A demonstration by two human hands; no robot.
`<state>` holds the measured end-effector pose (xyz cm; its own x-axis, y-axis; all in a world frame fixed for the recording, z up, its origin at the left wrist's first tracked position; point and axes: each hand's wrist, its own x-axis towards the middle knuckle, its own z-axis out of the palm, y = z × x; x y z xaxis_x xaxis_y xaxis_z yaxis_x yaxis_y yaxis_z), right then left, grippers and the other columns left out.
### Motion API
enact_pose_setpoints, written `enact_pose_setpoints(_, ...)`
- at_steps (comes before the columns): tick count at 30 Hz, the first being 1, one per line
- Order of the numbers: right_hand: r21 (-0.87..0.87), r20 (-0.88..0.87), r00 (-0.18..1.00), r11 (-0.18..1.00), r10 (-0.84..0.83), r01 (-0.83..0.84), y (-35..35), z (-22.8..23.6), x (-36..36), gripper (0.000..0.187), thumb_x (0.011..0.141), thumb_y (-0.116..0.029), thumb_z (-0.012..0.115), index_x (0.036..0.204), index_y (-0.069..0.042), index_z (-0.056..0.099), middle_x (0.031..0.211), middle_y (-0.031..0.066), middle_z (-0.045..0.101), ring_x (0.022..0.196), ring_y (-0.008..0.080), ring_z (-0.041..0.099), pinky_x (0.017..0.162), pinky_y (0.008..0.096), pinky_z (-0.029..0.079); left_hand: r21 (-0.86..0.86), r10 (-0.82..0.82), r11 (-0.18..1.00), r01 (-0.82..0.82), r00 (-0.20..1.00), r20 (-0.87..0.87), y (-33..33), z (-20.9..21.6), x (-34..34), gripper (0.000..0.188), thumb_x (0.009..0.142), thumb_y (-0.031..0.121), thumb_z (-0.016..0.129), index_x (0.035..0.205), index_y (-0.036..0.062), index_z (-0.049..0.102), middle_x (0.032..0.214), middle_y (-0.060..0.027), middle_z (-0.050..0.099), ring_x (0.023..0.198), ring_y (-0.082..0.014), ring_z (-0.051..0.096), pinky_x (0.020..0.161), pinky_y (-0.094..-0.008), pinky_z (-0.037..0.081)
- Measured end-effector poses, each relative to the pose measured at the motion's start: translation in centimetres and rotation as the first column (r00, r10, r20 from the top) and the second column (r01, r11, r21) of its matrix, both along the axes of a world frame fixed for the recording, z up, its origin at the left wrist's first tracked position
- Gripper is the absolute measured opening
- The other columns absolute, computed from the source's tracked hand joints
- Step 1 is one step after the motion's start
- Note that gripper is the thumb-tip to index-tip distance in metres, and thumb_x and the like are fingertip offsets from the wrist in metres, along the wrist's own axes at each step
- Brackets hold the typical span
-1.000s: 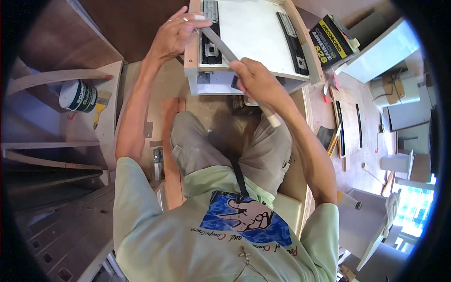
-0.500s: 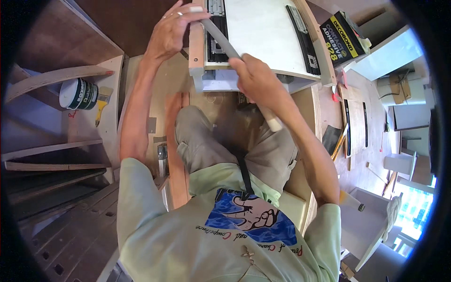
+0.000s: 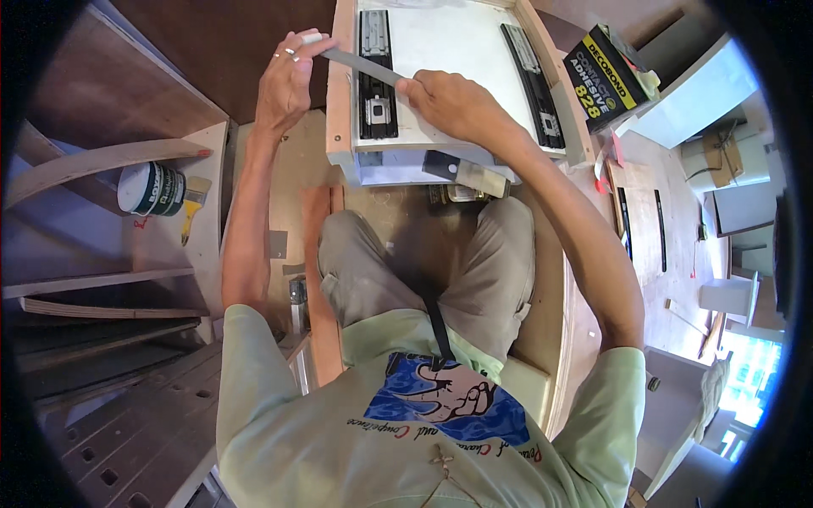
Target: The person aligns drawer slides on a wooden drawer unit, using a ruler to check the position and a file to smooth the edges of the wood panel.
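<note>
Now the right hand [image 3: 453, 102] is clamped on the grey file [image 3: 364, 65], left hand [image 3: 286, 89] pinching its far tip, file slanting over wooden rail [image 3: 340, 93] and black slide [image 3: 373, 102]; looks like mid-filing, next stroke calling for level pressure.

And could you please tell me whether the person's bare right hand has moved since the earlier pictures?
Yes: against the flat white rectangular panel, the bare right hand has moved farther up the view and slightly leftward.
</note>
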<state>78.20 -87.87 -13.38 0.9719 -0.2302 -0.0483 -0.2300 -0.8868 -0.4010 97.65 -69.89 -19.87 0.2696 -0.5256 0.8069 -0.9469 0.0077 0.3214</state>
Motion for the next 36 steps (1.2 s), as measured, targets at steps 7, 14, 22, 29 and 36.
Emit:
enact_pose_setpoints(7, -0.118, 0.079, 0.995, 0.992, 0.062, -0.053, 0.0, 0.3, -1.4, 0.052, 0.104, -0.047, 0.041, 0.093, -0.002, 0.063, 0.081, 0.0243, 0.068, 0.082, 0.0445, 0.066, 0.077, 0.0541, 0.051, 0.052, 0.038, 0.998, -0.043, 0.994, 0.099, -0.1, -0.1, -0.1, 0.051, 0.107, 0.033, 0.027, 0.118, 0.0076, 0.07, 0.123, -0.0155, 0.066, 0.121, -0.0332, 0.058, 0.115, -0.048, 0.035)
enact_pose_setpoints(14, -0.24, 0.071, 0.97, 0.948, 0.231, -0.208, 3.1, -0.2, 1.3, 0.04, 0.105, -0.036, 0.042, 0.107, -0.002, 0.063, 0.09, 0.0198, 0.071, 0.085, 0.0397, 0.07, 0.072, 0.0514, 0.055, 0.027, 0.139, 0.99, -0.14, 0.989, 0.053, 4.4, 0.0, 0.6, 0.063, 0.107, 0.042, 0.02, 0.119, 0.0067, 0.071, 0.121, -0.0144, 0.068, 0.123, -0.0339, 0.058, 0.117, -0.0479, 0.033)
enact_pose_setpoints(22, -0.217, 0.057, 0.989, 0.969, 0.137, -0.122, 2.1, 0.3, -1.5, 0.026, 0.103, -0.028, 0.046, 0.102, -0.006, 0.062, 0.082, 0.0161, 0.065, 0.075, 0.0387, 0.069, 0.067, 0.0525, 0.055, -0.089, 0.129, 0.989, -0.116, 0.98, 0.154, 2.6, -0.9, -0.5, 0.046, 0.105, 0.024, 0.031, 0.113, 0.0051, 0.072, 0.114, -0.0142, 0.069, 0.116, -0.0341, 0.062, 0.111, -0.0502, 0.041)
enact_pose_setpoints(29, -0.13, 0.076, 0.984, 0.98, 0.161, -0.15, 1.0, 0.5, -1.9, 0.035, 0.105, -0.033, 0.044, 0.102, -0.002, 0.061, 0.077, 0.0185, 0.067, 0.075, 0.0404, 0.068, 0.067, 0.0531, 0.054, -0.037, 0.137, 0.99, -0.133, 0.983, 0.124, 1.4, -0.1, -2.4, 0.048, 0.105, 0.026, 0.029, 0.112, 0.0057, 0.073, 0.115, -0.0143, 0.069, 0.117, -0.0339, 0.062, 0.109, -0.0502, 0.042)
enact_pose_setpoints(36, -0.121, -0.009, 0.997, 0.989, 0.082, -0.083, 3.6, 0.4, -2.3, 0.02, 0.102, -0.023, 0.05, 0.106, -0.008, 0.062, 0.089, 0.0177, 0.067, 0.08, 0.0385, 0.069, 0.066, 0.0512, 0.055, -0.105, 0.151, 0.984, -0.144, 0.986, 0.071, 2.8, -0.8, -2.4, 0.047, 0.103, 0.025, 0.031, 0.107, 0.0058, 0.074, 0.106, -0.0141, 0.071, 0.11, -0.0335, 0.065, 0.107, -0.0497, 0.044)
